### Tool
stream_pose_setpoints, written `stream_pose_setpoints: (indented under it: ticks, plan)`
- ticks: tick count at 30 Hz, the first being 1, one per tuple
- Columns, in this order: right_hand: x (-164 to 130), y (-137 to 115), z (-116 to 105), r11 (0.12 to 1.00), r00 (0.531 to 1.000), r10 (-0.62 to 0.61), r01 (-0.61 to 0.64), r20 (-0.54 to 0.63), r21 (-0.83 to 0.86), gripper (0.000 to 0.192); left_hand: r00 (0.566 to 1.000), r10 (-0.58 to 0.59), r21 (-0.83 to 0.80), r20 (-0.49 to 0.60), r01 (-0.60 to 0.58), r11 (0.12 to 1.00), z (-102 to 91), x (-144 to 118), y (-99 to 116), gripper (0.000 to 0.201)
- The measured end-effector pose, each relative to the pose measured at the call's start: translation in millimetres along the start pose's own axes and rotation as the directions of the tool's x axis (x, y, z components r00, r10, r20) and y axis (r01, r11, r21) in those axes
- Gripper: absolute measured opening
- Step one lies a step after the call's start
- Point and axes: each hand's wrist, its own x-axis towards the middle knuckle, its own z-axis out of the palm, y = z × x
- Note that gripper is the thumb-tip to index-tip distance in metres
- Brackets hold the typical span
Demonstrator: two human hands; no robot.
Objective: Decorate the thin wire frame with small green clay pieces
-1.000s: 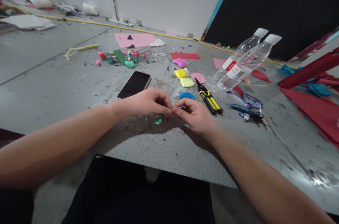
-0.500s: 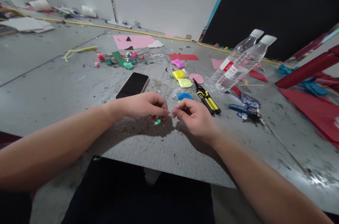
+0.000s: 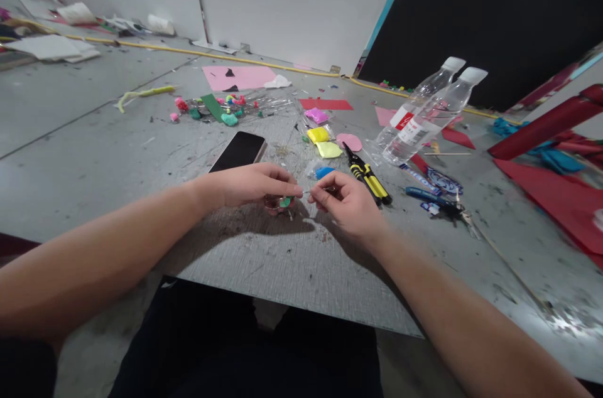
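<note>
My left hand [image 3: 252, 184] and my right hand [image 3: 346, 203] meet over the grey table [image 3: 94, 153], both pinching a thin wire [image 3: 306, 192] that runs between their fingertips. Under the left fingers hangs a small piece with green and pinkish clay [image 3: 281, 203], just above the table. A blue clay lump in clear wrap [image 3: 323, 171] lies right behind my right hand. A black phone [image 3: 238, 150] lies face up behind my left hand.
Yellow-handled pliers [image 3: 366, 173] lie right of the hands. Two clear water bottles [image 3: 424, 118] lie on their sides farther right. Yellow, pink and magenta clay packs [image 3: 323, 137], coloured clay bits [image 3: 226, 108], pink paper [image 3: 238, 77] and red paper [image 3: 560, 188] are scattered around.
The hands have drawn slightly apart, showing the wire between them. The clay piece under my left fingers has shifted a little and now shows pink beside the green.
</note>
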Motion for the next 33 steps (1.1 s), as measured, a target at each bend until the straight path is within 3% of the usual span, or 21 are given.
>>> stream_pose_setpoints:
  ticks: [5, 10, 15, 23, 27, 33]
  plan:
    - [1.9, 0.4, -6.3, 0.981, 0.985, -0.162, 0.154, -0.063, -0.122, 0.014, 0.999, 0.015, -0.076, -0.038, -0.018, 0.997, -10.3, -2.8, 2.4, 0.041]
    - [-0.2, -2.8, -9.9, 0.844, 0.934, -0.354, 0.343, 0.051, -0.413, 0.014, 0.994, -0.006, -0.182, -0.106, -0.014, 0.983, -7.6, -3.8, 4.9, 0.039]
    - [-1.5, -1.5, -11.8, 0.742, 0.918, -0.391, 0.357, 0.067, -0.568, 0.015, 0.987, -0.002, -0.305, -0.161, -0.048, 0.951, 0.5, -0.8, 3.4, 0.038]
    - [-3.1, -0.4, -10.8, 0.739, 0.907, -0.399, 0.404, 0.133, -0.539, 0.016, 0.975, 0.004, -0.04, -0.224, -0.014, 0.999, 8.0, 0.3, -1.3, 0.041]
    - [-6.1, -2.0, -8.0, 0.731, 0.908, -0.4, 0.397, 0.122, -0.556, 0.02, 0.947, 0.045, 0.014, -0.317, -0.043, 0.999, 8.5, 5.8, -8.6, 0.041]
    - [-7.7, -5.2, -5.7, 0.687, 0.877, -0.475, 0.42, 0.07, -0.594, 0.024, 0.916, 0.051, -0.27, -0.397, -0.17, 0.948, 21.4, 12.3, -12.8, 0.036]
